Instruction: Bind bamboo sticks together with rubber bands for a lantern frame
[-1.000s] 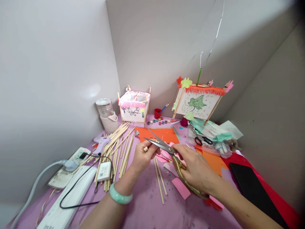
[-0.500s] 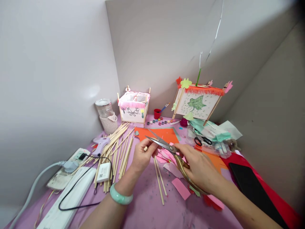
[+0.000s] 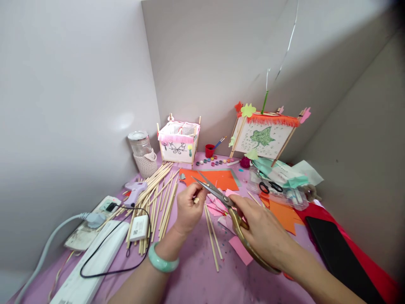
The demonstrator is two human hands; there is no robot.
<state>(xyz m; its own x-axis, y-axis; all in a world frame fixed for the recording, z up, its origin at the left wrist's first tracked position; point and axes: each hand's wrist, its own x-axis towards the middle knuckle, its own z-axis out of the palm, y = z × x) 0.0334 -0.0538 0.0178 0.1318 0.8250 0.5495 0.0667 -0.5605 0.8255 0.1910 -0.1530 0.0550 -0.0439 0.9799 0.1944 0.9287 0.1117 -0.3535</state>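
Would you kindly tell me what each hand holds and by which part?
The right hand holds scissors by the handles; the left hand, a small pale piece, exact part unclear.

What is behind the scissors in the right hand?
Behind the scissors lie an orange sheet and, nearer, pink paper scraps on the purple tablecloth. Whatever lies directly beneath the right hand is covered.

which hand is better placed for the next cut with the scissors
Probably the right hand: it grips the scissors, whose blades stand parted. The left hand, close to those blades, is closed around a small pale piece.
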